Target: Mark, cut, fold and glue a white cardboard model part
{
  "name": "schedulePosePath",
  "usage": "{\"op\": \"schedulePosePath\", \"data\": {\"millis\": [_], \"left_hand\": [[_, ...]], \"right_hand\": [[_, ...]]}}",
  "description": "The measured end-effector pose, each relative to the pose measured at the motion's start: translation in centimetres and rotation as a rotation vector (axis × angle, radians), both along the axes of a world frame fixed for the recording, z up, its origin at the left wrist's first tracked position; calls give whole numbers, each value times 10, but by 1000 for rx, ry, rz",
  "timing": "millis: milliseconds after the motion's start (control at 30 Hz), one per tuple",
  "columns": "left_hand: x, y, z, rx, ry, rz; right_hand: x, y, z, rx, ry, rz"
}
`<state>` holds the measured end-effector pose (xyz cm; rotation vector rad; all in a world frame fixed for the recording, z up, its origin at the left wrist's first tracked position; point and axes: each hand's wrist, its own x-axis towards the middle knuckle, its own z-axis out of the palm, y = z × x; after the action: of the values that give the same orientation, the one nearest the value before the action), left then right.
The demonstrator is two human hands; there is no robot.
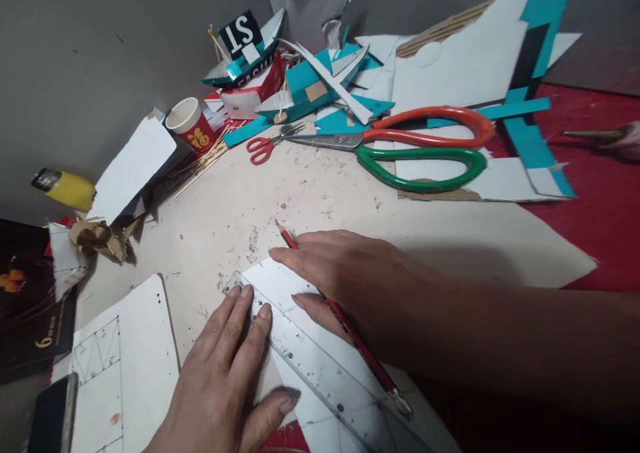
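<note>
Is a red counter (575, 239), largely overlaid with a pale, speckled sheet (330, 203). Bears on that sheet, toward the far left, a red-and-white paper cup (197, 129) beside a bundle of thin sticks (203, 163); farther right, small red-handled scissors (261, 150) and large orange-and-green-handled scissors (364, 141). Holds white cardboard (450, 73) at the right, partly over bare red. Carries white paper (275, 276) in front and a line-drawn page (145, 346) at the near left.

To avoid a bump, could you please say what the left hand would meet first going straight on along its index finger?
Probably the right hand, just past the ruler, though one view leaves depth unclear.
</note>
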<state>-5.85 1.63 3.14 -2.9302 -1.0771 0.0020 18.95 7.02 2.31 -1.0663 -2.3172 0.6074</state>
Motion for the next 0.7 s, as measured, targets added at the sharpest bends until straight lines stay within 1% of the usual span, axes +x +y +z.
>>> {"op": "schedulePosePath", "data": {"millis": [67,267,400,500,633,700], "left_hand": [[1,1,0,4,2,-5],[3,1,2,9,-3,-16],[2,0,2,1,5,-8],[1,0,4,0,-37,5],[0,2,8,-72,-78,82],[-1,6,9,-104,-48,81]], "right_hand": [[0,0,-1,20,13,-2],[0,-1,-3,14,-16,-10],[0,0,2,-42,-46,19],[1,1,4,-60,-46,16],[1,1,1,-38,-50,3],[1,0,-1,-13,-38,6]]}}
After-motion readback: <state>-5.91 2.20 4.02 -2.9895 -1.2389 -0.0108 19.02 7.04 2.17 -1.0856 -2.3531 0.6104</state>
